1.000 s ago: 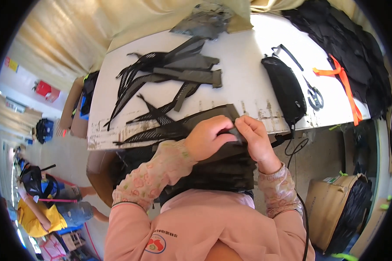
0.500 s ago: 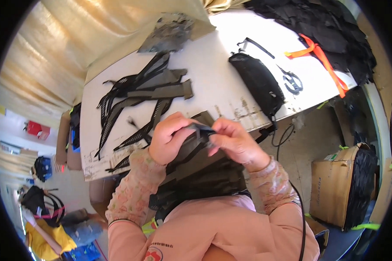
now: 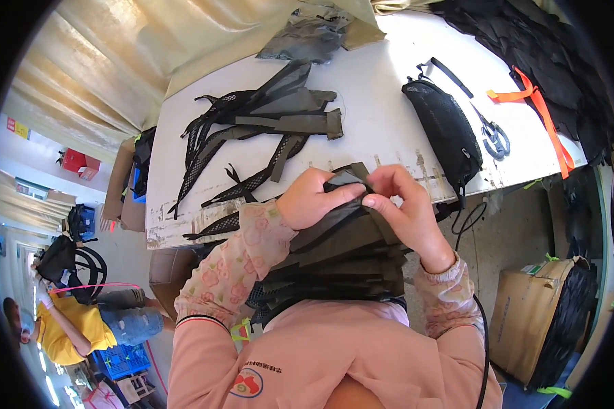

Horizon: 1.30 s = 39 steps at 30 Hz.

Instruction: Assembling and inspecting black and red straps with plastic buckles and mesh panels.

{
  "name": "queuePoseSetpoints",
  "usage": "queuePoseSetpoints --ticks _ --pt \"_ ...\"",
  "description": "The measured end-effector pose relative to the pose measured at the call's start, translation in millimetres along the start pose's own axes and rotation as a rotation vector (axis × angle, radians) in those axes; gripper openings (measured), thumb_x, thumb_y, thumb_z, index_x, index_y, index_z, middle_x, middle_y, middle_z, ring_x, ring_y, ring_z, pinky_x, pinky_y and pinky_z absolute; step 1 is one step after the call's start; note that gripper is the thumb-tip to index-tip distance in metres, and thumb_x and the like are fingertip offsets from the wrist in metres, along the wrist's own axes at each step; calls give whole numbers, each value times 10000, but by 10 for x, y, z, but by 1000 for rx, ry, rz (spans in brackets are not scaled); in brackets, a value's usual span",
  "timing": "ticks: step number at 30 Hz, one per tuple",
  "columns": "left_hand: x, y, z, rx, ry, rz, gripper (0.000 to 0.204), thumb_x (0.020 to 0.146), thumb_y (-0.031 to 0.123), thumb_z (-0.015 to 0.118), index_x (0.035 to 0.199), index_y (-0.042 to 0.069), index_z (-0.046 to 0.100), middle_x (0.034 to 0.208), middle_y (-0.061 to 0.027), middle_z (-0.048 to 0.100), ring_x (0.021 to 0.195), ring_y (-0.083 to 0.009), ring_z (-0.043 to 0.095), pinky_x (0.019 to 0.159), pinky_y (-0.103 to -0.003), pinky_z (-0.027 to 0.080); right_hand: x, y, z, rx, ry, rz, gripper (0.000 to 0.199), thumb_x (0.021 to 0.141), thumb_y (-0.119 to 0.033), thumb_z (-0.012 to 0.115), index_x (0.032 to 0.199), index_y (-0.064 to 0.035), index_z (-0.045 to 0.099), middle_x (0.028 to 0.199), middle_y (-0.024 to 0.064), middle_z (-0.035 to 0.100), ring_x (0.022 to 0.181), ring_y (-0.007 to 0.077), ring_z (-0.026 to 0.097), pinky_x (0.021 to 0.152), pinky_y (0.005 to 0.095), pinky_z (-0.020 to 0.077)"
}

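A dark grey-black fabric piece (image 3: 345,179) is pinched at its top edge by my left hand (image 3: 315,199), which is closed with the thumb pressed on the cloth. My right hand (image 3: 411,211) is closed as well, with thumb and forefinger together at the right edge of the same piece. A stack of dark fabric panels (image 3: 341,262) lies below both hands, across my lap and against the table's near edge. Black mesh-and-fabric strips (image 3: 266,126) are spread on the white table (image 3: 382,129) beyond my left hand. Small details between my fingertips are hidden.
A black zipped pouch (image 3: 443,129), scissors (image 3: 496,140) and an orange strap (image 3: 542,116) lie on the right side. Dark cloth is heaped at the far right (image 3: 559,61). A cardboard box (image 3: 532,320) stands below. A co-worker in yellow (image 3: 75,330) is at left.
The view has shifted, so the table's things sit further right. The cloth between my hands was bunched and now lies flatter. My right fingers are drawn up at its right edge.
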<state>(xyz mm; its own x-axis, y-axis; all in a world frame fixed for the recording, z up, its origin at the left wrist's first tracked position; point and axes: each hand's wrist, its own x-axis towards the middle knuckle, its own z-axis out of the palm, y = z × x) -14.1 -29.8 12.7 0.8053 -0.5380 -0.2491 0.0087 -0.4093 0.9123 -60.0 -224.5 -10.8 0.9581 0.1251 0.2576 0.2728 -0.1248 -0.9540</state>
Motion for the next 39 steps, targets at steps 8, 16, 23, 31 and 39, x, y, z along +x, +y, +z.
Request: queuePoseSetpoints --ticks 8,16,23,31,39 --pt "-275 -300 -439 116 -480 17 331 797 278 721 955 3 630 793 -15 616 771 -70 521 701 -262 456 -79 111 -357 199 271 40 167 849 54 556 986 -43 556 756 -43 538 704 7 483 638 160 397" --pt "-239 -677 -1224 673 -143 -386 422 789 446 670 856 31 641 735 -107 606 724 -196 582 660 -328 461 -346 384 -215 -484 -262 -87 170 816 -31 577 978 -57 618 673 106 510 614 269 539 626 328 463" --pt "509 -1545 -1152 858 443 -123 426 732 414 706 938 56 605 883 -135 638 828 -327 602 731 -376 470 -156 40 -150 -521 -147 -51 185 815 -49 609 999 -53 628 769 91 520 719 224 549 652 286 476" --pt "243 -257 -976 215 150 189 219 762 83 682 866 15 502 797 -81 592 722 -154 542 679 -292 450 22 269 -238 -23 -159 214 217 900 -151 562 1063 -8 578 991 89 606 839 162 596 685 283 481" --pt "-297 329 -832 494 -339 335 247 801 104 663 969 44 492 794 -99 555 702 -269 535 666 -318 441 397 416 14 1091 75 458 387 949 -317 485 1234 -56 490 1174 63 592 1045 188 579 874 350 466"
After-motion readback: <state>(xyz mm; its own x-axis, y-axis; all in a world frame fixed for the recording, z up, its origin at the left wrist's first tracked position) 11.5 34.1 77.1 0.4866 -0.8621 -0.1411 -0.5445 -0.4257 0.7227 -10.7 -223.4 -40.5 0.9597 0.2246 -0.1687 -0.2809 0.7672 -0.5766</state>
